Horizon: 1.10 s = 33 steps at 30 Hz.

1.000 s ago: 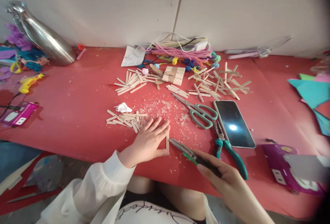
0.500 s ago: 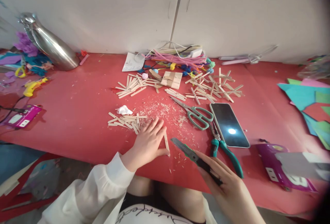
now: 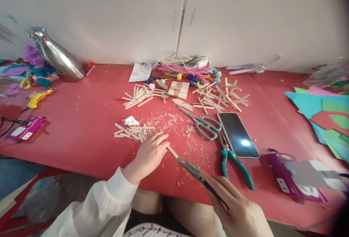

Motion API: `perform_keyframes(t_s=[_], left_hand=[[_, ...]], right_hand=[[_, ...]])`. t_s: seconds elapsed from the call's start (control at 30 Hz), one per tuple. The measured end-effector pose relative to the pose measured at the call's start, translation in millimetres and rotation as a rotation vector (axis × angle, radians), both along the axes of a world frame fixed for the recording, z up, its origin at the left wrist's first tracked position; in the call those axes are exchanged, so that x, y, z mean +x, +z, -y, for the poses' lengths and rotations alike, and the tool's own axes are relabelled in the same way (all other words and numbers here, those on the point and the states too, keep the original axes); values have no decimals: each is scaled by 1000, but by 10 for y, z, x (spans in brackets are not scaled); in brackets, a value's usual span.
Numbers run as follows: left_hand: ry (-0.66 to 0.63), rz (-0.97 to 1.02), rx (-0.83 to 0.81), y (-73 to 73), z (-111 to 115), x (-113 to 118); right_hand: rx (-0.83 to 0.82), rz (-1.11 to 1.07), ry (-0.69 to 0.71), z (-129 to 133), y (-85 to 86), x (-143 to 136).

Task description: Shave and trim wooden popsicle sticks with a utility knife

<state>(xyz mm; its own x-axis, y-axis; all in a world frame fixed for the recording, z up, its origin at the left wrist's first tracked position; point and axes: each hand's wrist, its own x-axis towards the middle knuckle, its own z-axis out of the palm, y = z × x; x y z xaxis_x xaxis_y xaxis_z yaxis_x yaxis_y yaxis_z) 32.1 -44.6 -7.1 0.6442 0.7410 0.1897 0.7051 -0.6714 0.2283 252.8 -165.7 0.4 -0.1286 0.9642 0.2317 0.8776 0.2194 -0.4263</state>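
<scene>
The right hand (image 3: 231, 198) is wrapped around the handle of a utility knife (image 3: 196, 173), its blade pointing up and left toward the middle of the frame. Just left of centre, the left hand (image 3: 149, 152) appears to pinch the far end of a small wooden stick (image 3: 172, 151) between thumb and fingertips; the stick slants down to the right, and the blade tip meets or nearly meets its near end. The step in hand looks like shaving or trimming this stick; another stroke would call for a firm pinch, the stick steadied and the fingertips clear of the edge. Pale shavings (image 3: 169, 122) are scattered above and to the right of the left hand, with a pile of short sticks (image 3: 132, 131) to their left. Right of centre lie scissors (image 3: 200, 117), teal-handled pliers (image 3: 241, 168) and a phone (image 3: 237, 133). The red tabletop (image 3: 89, 120) runs across the frame to a pale wall (image 3: 109, 18) behind, with a metal jug (image 3: 58, 55) at upper left and coloured paper (image 3: 302, 107) at the right edge.
</scene>
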Motion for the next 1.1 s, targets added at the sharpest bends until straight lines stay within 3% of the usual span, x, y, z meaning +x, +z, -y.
perform_keyframes(t_s=[0.2, 0.37, 0.57, 0.73, 1.1], left_hand=[[59, 40, -96, 110, 185, 3], [-47, 156, -210, 117, 338, 24], [-168, 12, -286, 198, 218, -95], [-366, -156, -371, 204, 131, -175], [-368, -166, -374, 94, 159, -142]], right_hand=[[50, 109, -52, -79, 7, 47], [32, 66, -57, -120, -15, -23], [26, 38, -103, -118, 55, -69], [0, 8, -98, -87, 105, -53], [42, 253, 60, -112, 173, -5]])
